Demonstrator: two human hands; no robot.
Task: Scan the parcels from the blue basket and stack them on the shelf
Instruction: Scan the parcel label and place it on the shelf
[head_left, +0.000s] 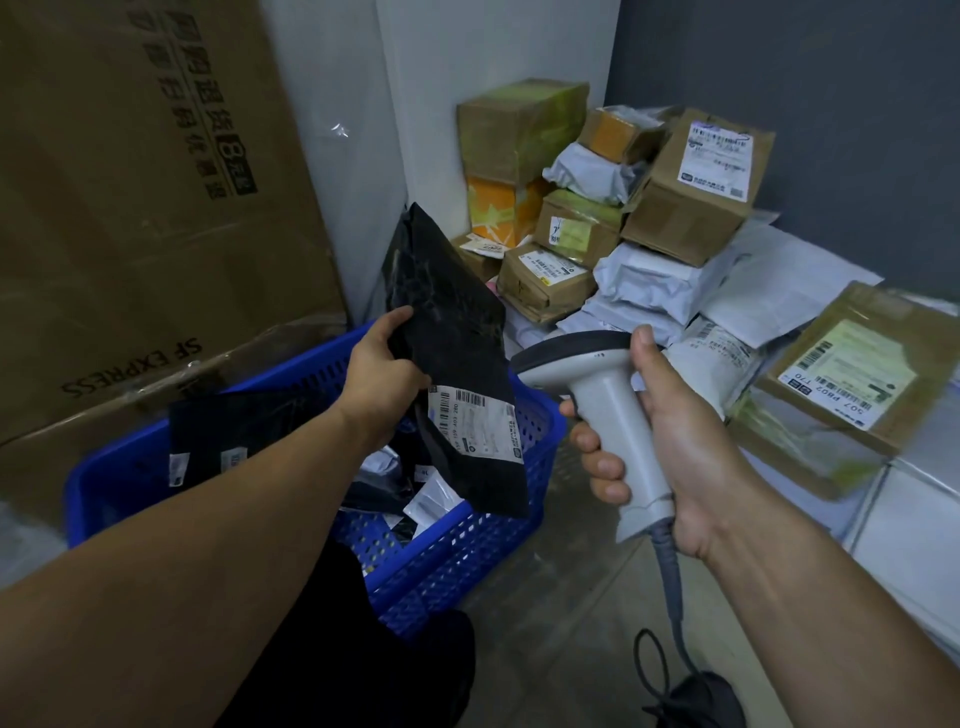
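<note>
My left hand (382, 374) grips the black parcel (457, 332) by its left edge, thumb on the front and the other fingers curled behind. The parcel hangs tilted over the blue basket (441, 551), with its lower corner dipping just past the basket's far rim. Its white label (475, 423) faces me, low on the bag.

My right hand (670, 441) is wrapped around the handle of the scanner (597, 384), fingers clamped in front and thumb up along the back. The scanner's dark nose points left and sits just beside the parcel's right edge (a narrow gap, not touching). Its cable (670, 587) drops to the floor (561, 597) and loops beside my shoe (701, 696).

The basket is down at my left and holds more dark bags with small labels. Its far left side sits close to the big cardboard box (145, 208), which leans against the wall. Its near corner is by my leg. A strip of bare floor runs between the basket's right side and the white shelf (914, 519).

On the shelf, a pile of boxes and pale bags (623, 234) crowds into the corner against the grey wall. A flat brown parcel (852, 374) lies at the shelf's front edge, right beside my scanner hand.
</note>
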